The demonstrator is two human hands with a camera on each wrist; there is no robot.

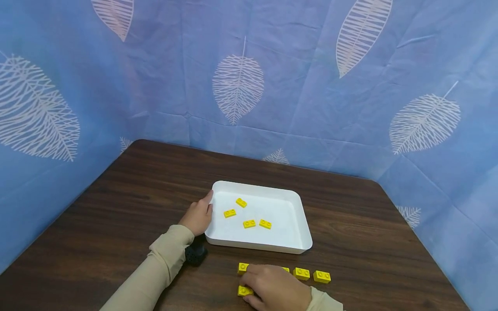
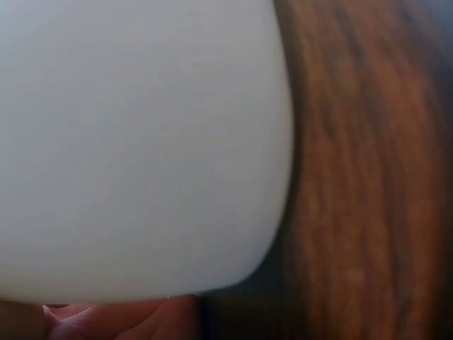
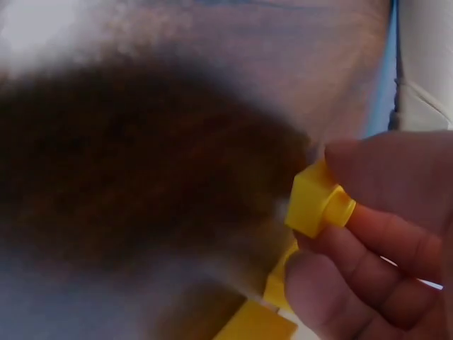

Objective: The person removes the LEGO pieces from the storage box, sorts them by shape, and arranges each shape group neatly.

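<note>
My left hand (image 1: 197, 217) grips the left side of a white tray (image 1: 253, 245), its fingers at the rim. In the left wrist view the tray's wall (image 2: 141, 156) fills most of the picture, and a bit of the hand shows along the bottom. In front of the tray, my right hand (image 1: 278, 287) pinches a small yellow toy brick (image 3: 311, 202) between thumb and fingers, low over the table. Several yellow bricks stand in a row beside that hand, among them a left one (image 1: 243, 268) and a right one (image 1: 322, 277); the hand partly hides the row.
Inside the tray, yellow two-stud bricks lie scattered, one (image 1: 241, 202) towards the back and one (image 1: 265, 224) nearer the front. The dark wooden table (image 1: 350, 216) extends around the tray. A blue leaf-patterned curtain (image 1: 295, 86) hangs behind and at both sides.
</note>
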